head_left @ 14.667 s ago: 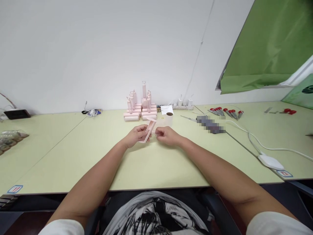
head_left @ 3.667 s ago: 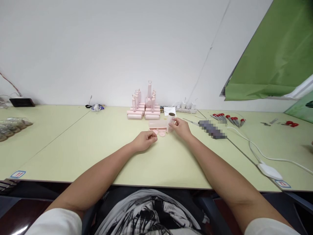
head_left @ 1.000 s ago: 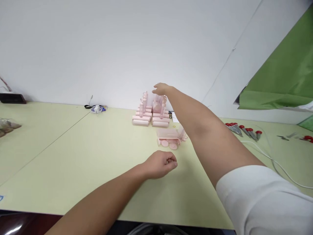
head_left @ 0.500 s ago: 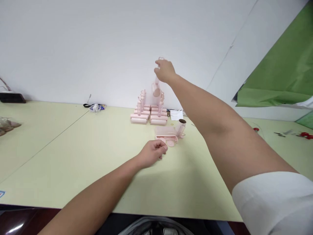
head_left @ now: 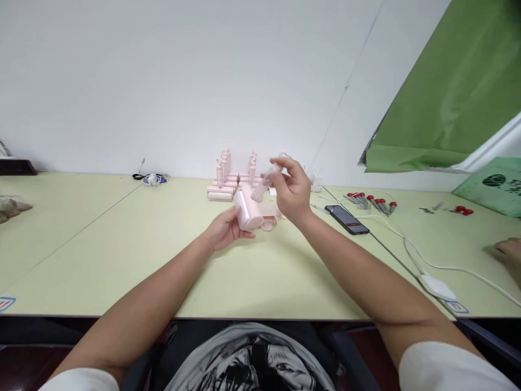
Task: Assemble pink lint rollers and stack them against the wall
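Observation:
A pink lint roller [head_left: 249,209] is held tilted above the table, its covered head to the left and its handle slanting up to the right. My right hand [head_left: 293,190] is closed around the translucent handle. Against the left side of the head, my left hand [head_left: 228,228] cups it with thumb and fingers; part of its grip is hidden. Behind and below, partly covered by the held roller, lie a pink cover piece [head_left: 269,219] and a round pink disc [head_left: 267,227].
Two rows of pink lint rollers [head_left: 221,194] stand by the wall, handles up. To the right are a phone [head_left: 347,220], red-topped tools [head_left: 378,204], a white cable [head_left: 448,266] and an adapter [head_left: 437,287]. Another person's hand [head_left: 510,250] rests at the right edge.
My right hand has brought the lint roller down and towards me from high near the wall. My left hand has moved from beside the discs onto the roller's head. The view has shifted right.

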The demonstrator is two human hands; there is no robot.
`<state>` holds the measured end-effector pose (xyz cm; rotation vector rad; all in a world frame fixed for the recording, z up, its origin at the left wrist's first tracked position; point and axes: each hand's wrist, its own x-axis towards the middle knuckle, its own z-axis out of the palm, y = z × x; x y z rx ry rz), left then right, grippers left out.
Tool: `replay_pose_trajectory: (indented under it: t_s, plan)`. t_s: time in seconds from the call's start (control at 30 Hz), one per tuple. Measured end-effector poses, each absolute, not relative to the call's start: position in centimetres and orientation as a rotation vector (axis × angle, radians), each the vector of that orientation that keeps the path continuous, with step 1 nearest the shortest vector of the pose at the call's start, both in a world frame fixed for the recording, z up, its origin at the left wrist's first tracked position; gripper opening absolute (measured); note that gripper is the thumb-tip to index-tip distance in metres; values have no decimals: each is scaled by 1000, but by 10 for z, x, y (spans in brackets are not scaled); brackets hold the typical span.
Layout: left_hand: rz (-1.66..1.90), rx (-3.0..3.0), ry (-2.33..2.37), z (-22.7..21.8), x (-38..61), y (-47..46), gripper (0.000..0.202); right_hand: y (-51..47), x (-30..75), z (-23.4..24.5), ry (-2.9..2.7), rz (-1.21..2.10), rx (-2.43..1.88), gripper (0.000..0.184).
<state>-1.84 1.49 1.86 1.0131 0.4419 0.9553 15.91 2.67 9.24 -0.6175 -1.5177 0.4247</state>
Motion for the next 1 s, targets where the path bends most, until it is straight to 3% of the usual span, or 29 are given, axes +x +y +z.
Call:
replay_pose_trajectory:
  t_s: [0.13, 0.37, 0.6, 0.83, 1.0]
  plan:
    - [970, 1084, 457, 9, -8, 8, 55, 4, 177, 55, -1267, 609, -529, 59]
    - [952, 1282, 608, 10, -8, 8, 64, 1, 182, 14, -1385, 1019, -752, 41]
    - [1080, 1275, 680, 15, -14, 13, 71, -3, 181, 18, -1323, 897, -744, 36]
    - [1205, 1248, 734, 20, -25, 24, 62, 2, 192, 19, -1221, 842, -700, 33]
    - [1366, 1357, 1181, 13, -59, 53, 57, 19, 210, 25, -979, 756, -702, 32]
